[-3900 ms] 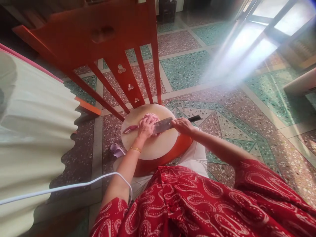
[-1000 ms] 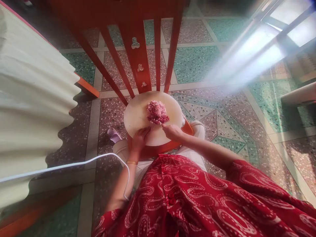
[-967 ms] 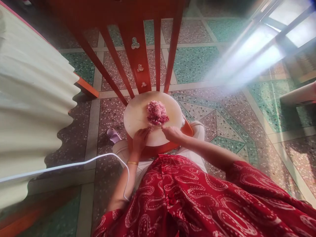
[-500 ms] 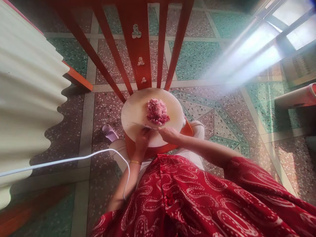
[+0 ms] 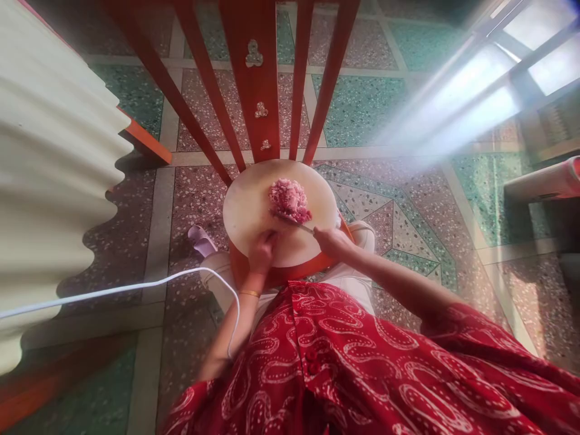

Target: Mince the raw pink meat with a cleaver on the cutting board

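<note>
A heap of finely chopped pink bits [image 5: 289,198], possibly red onion, lies on a round cream chopping board [image 5: 247,205]. My right hand [image 5: 334,243], at the board's right side, grips the handle of a knife [image 5: 299,225]. The blade points left and touches the near edge of the heap. On the front left part of the board rests my left hand [image 5: 263,251], fingers curled together. Whatever those fingers hold, if anything, is hidden.
The board sits on the seat of a red-brown wooden chair [image 5: 249,78] with a slatted back. A white cable [image 5: 149,284] runs across from the left to my left arm. A pale cloth [image 5: 58,181] hangs at left, and a slipper [image 5: 202,240] shows beside the chair.
The knife has moved right and away from me, from close to my left hand to the heap's near edge. My left hand stays almost in place, its fingers now more visible.
</note>
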A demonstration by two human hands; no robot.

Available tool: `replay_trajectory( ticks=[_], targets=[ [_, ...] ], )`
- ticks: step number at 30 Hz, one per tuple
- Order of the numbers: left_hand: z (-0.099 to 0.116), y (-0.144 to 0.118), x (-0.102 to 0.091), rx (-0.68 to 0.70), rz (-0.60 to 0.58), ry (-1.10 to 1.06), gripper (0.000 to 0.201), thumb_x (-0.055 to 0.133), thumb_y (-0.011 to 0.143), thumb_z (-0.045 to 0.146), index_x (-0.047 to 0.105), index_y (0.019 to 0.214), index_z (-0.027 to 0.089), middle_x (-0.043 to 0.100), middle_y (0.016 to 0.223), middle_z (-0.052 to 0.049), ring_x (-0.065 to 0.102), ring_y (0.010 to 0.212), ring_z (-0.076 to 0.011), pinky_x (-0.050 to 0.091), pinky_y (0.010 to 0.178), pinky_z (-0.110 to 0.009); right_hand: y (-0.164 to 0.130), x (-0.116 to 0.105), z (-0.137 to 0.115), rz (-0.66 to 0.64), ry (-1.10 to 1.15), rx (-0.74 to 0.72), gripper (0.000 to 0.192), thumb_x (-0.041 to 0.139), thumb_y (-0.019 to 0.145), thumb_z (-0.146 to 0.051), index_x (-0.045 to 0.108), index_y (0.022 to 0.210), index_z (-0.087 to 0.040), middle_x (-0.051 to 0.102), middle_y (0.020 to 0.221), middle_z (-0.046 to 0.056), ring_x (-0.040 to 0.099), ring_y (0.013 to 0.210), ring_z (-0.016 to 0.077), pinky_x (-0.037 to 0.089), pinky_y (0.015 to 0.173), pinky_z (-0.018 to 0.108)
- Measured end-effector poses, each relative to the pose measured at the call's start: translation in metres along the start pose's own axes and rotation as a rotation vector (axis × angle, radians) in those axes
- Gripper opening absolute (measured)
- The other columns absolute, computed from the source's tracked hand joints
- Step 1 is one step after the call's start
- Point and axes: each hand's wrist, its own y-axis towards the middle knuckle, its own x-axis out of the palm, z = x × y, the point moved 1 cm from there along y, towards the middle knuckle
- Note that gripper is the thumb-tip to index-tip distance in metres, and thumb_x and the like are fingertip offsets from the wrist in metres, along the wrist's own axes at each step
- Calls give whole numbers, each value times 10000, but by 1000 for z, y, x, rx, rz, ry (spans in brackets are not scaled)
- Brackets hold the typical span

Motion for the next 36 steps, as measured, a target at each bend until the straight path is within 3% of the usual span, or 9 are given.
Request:
replay_trajectory(
  ticks=[2, 10, 13, 18, 26, 32, 36],
  targets=[
    [3, 0, -3, -5, 15, 28, 259, 439, 896, 224, 630, 1062, 168, 629, 1078, -102, 565, 988, -208, 461, 890, -364, -1, -2, -8, 30, 10, -12, 282, 293, 945, -246, 483, 1138, -166, 656, 808, 104, 661, 747, 230, 427, 557, 260],
    [-2, -4, 3, 11, -37, 67, 243, 451, 882, 195, 641, 1031, 172, 651, 997, -101, 562, 972, -231, 458, 886, -400, -10, -5, -32, -55, 19, -114, 284, 291, 942, -226, 487, 1136, -154, 661, 801, 118, 664, 773, 228, 464, 605, 280],
    [-5, -4, 6, -2, -34, 42, 274, 453, 873, 177, 625, 1085, 177, 643, 1072, -102, 563, 1012, -230, 460, 910, -403, 10, -12, -50, -55, 22, -149, 299, 300, 923, -166, 451, 1181, -163, 669, 863, 120, 664, 802, 212, 480, 634, 276],
    [-2, -1, 4, -15, -37, 47, 329, 442, 862, 165, 599, 1151, 185, 640, 1110, -109, 567, 1042, -241, 444, 942, -427, 43, -20, -80, 60, 69, -239, 328, 288, 915, -148, 440, 1206, -162, 670, 924, 133, 663, 844, 241, 501, 652, 314],
    [-12, -5, 12, -24, 10, 68, 294, 442, 851, 134, 654, 1045, 191, 659, 1060, -83, 576, 999, -221, 463, 922, -386, -2, 10, -21, -59, 4, -91, 281, 355, 898, -146, 447, 1160, -187, 665, 839, 105, 675, 772, 239, 497, 589, 302],
    [-3, -4, 3, 11, 0, 56, 280, 471, 862, 191, 638, 1087, 187, 644, 1069, -101, 568, 1007, -237, 464, 907, -402, 21, -1, -54, 63, 45, -193, 263, 318, 911, -152, 468, 1127, -160, 662, 915, 129, 665, 828, 226, 500, 640, 299],
    [4, -6, -6, 6, 30, -3, 287, 461, 877, 217, 627, 1109, 188, 615, 1108, -104, 561, 1021, -221, 467, 903, -381, 24, -10, -47, 81, 68, -159, 299, 350, 885, -138, 481, 1153, -159, 665, 935, 130, 658, 862, 238, 496, 659, 298]
  ],
)
